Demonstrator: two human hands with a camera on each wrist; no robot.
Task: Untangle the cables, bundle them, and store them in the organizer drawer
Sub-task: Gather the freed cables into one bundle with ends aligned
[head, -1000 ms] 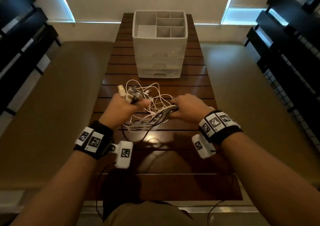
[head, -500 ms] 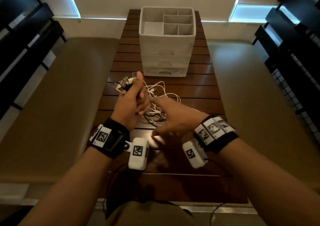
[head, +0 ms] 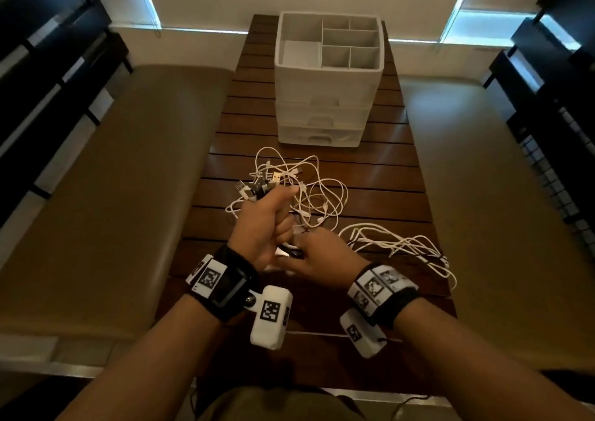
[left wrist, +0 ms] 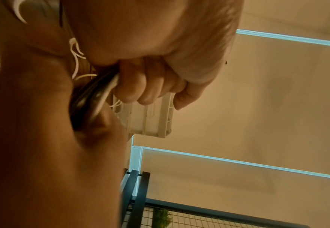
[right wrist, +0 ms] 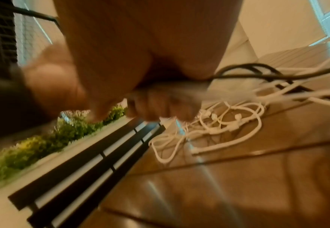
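Left hand (head: 262,224) fisted round the plug ends of the cables (head: 317,195), thumb up, loops trailing just beyond and to its right. Right hand (head: 317,256) close beside, fingers seemingly curled on strands, grip blurred. Organizer (head: 328,79) well ahead, drawers closed.

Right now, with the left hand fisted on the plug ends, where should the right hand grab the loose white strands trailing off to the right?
Probably at the narrow neck where the loose white strands converge, beside the right hand, coming from above with the fingers curling across them. There they run roughly parallel and bunched; farther right they splay into loops on the table. The left hand anchors the plug ends.
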